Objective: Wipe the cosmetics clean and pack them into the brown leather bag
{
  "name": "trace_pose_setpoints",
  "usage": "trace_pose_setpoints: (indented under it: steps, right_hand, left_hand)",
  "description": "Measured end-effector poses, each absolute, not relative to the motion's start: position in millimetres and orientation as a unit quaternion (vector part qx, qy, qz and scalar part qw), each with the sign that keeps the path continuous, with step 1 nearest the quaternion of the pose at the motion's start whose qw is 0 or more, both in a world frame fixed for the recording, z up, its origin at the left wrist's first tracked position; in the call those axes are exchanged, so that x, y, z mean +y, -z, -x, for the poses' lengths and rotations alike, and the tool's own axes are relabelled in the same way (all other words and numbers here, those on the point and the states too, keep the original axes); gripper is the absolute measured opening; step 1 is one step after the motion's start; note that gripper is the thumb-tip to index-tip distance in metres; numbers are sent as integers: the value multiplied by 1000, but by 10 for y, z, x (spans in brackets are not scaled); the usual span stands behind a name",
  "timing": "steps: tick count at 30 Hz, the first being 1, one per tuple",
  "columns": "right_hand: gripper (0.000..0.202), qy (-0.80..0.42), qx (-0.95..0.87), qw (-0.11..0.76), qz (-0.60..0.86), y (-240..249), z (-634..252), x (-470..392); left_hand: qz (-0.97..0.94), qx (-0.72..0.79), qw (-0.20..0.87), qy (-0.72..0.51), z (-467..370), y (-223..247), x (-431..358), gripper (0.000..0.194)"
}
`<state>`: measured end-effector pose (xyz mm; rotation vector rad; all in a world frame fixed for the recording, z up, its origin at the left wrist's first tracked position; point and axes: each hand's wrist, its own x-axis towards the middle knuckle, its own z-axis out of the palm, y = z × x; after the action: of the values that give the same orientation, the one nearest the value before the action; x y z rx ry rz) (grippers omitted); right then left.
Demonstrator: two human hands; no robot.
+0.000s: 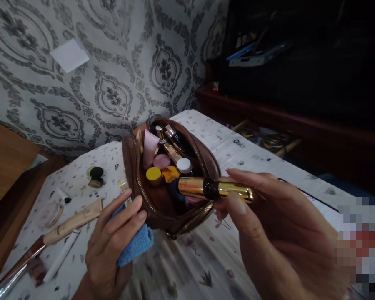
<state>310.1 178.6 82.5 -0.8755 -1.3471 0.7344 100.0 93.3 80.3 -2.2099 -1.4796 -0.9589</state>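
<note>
Between the thumb and fingers of my right hand is a gold mascara tube with a black band, held level over the bag's near right side. My left hand is closed around a folded blue cloth, its fingertips against the bag's near left side. The brown makeup bag stands unzipped on the table. Inside it are a pink tube, a yellow-lidded jar, a white-capped container and several gold and dark cosmetics.
On the patterned tablecloth at left lie a beige tube, a makeup brush, a white stick, a round compact and small dark-topped items. A drawer sits behind right, below a dark screen.
</note>
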Motion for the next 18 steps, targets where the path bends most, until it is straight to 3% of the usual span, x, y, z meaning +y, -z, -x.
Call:
trace_pose_setpoints:
  steps: [9, 18]
  right_hand:
    - [23, -337, -588, 637, 367, -822, -3096, 1818]
    - [25, -395, -627, 601, 299, -876, -3041, 1866]
  left_hand:
    - [779, -515, 155, 324, -987, -797, 926, 58]
    - [779, -504, 164, 334, -982, -794, 944, 48]
